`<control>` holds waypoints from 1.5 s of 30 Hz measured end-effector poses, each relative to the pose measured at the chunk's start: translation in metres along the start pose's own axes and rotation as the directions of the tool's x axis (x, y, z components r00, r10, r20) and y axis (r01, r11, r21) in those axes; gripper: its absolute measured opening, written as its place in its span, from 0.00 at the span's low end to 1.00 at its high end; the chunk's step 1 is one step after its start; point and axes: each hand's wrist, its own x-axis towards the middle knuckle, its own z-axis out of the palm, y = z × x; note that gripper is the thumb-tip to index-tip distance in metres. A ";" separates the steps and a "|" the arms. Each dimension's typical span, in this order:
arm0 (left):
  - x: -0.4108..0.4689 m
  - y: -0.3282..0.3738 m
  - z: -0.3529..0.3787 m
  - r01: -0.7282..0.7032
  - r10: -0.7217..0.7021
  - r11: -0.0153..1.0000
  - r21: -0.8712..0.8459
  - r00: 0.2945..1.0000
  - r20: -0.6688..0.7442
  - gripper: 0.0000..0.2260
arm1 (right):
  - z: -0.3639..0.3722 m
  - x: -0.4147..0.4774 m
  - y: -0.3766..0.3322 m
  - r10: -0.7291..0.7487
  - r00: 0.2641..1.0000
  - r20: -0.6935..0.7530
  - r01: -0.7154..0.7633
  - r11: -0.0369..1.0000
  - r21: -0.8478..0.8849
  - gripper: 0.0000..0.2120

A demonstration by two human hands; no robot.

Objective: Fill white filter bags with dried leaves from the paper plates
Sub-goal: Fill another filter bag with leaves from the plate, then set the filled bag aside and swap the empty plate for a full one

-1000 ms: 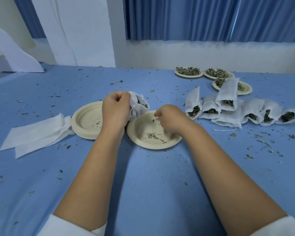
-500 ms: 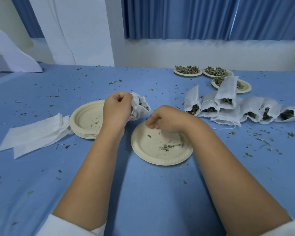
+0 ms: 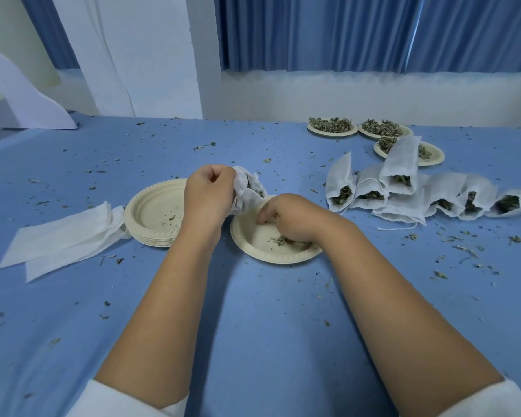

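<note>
Filter bag (image 3: 248, 191), plate stack (image 3: 151, 212) beside, filled bags (image 3: 403, 194)

blue table (image 3: 253, 320) | centre: single plate (image 3: 271, 260), plate stack (image 3: 146, 236) | left: flat bags (image 3: 60, 239) | right: filled bags (image 3: 403, 203) | upper right: three leaf plates (image 3: 333, 134) | crumbs (image 3: 439, 275) scattered

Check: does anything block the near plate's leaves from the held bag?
Nothing visible. The right hand is on leaf crumbs in the paper plate; the left hand holds the filter bag at its far rim.
</note>
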 end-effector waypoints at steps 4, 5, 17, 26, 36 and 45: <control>-0.001 0.001 0.000 0.000 0.000 1.000 0.008 1.000 -0.002 0.10 | -0.010 -0.009 0.003 0.024 0.999 0.035 -0.029 0.987 0.156 0.26; 0.000 0.000 0.000 0.000 0.000 1.000 0.011 1.000 -0.006 0.11 | -0.013 -0.011 0.003 0.029 0.998 0.052 -0.038 0.981 0.192 0.25; -0.001 0.000 0.001 0.025 -0.026 0.999 0.021 1.000 0.007 0.08 | -0.004 -0.013 -0.002 0.078 0.996 0.051 -0.078 0.997 -0.004 0.11; -0.003 0.002 0.000 0.007 -0.007 1.000 0.017 1.000 0.023 0.09 | -0.008 -0.011 0.003 0.049 0.994 -0.101 -0.031 0.984 0.173 0.05; -0.004 0.001 0.005 0.024 -0.028 0.999 0.030 0.993 0.114 0.09 | -0.013 -0.013 -0.020 0.138 0.883 -0.449 0.239 0.690 0.683 0.06; -0.005 0.005 0.005 0.035 -0.036 0.999 0.006 0.997 0.074 0.09 | -0.003 -0.008 -0.017 0.030 0.831 -0.555 0.236 0.885 0.402 0.04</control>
